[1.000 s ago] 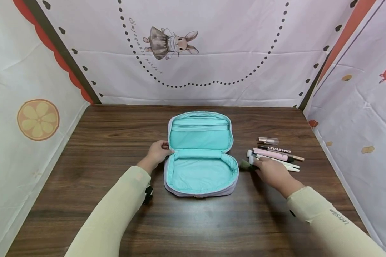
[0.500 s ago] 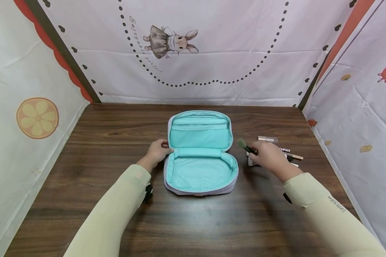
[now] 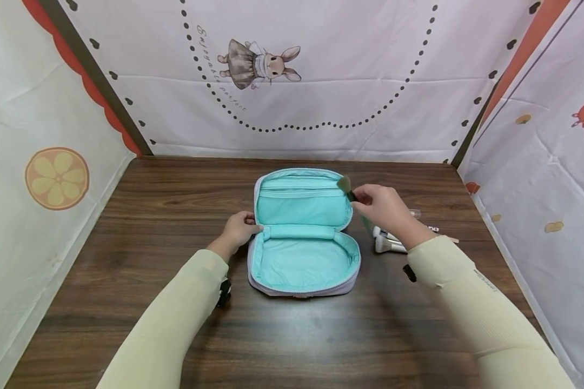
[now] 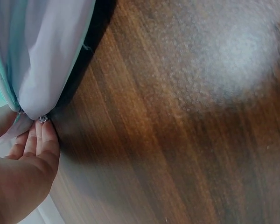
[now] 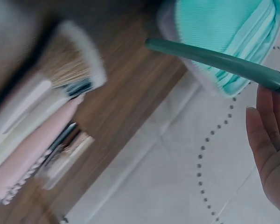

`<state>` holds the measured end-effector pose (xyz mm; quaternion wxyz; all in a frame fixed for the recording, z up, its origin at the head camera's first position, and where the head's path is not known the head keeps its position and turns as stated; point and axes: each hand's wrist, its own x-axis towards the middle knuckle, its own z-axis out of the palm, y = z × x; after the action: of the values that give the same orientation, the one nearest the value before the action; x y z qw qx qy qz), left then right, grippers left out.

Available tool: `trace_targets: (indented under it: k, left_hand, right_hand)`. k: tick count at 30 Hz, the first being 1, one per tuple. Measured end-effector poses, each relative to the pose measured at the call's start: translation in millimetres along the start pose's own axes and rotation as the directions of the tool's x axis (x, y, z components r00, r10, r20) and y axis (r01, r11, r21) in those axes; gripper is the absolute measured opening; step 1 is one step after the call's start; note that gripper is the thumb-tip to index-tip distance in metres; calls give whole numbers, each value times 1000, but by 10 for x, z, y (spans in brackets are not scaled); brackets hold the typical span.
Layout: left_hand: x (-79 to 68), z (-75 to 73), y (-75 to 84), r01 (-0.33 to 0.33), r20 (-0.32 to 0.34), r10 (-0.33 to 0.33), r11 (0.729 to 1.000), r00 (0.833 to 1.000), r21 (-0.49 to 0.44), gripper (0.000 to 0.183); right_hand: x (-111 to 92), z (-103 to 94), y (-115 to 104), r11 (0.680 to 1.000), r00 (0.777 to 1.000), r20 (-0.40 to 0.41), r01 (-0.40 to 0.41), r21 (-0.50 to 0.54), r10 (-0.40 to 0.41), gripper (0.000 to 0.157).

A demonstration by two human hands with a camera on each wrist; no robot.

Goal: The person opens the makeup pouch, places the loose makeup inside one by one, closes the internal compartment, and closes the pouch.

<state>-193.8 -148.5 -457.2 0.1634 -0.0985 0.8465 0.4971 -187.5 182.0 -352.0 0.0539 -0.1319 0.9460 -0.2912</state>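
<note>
Someone's right hand (image 3: 378,206) pinches a green-handled makeup brush (image 3: 345,186) at the right edge of an open turquoise-lined cosmetic bag (image 3: 306,265); the left hand (image 3: 239,229) grips that bag's side by the fold. 2 white-tipped brushes (image 3: 391,246) lie on the wooden table (image 3: 151,243).

Cloth-walled booth (image 3: 24,259), wood-grain table (image 3: 345,335), rabbit-printed backdrop (image 3: 355,97)

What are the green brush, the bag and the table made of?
Green brush: its smooth, softly shiny handle may be plastic or painted wood. Bag: probably fabric, fairly matte, with soft creases. Table: wood or a lookalike, brown grain, with some shine.
</note>
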Motion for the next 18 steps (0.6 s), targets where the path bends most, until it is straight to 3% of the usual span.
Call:
trace_targets:
  k: [9, 18]
  left_hand:
    - [6, -3, -8, 6, -2, -6, 1000, 1000, 13, 41]
    - [20, 8, -32, 1, -11, -1, 1000, 1000, -7, 40]
  right_hand:
    - [224, 50, -280, 994, 997, -11, 76, 79, -76, 26]
    - [431, 102, -553, 987, 990, -14, 140, 81, -139, 26]
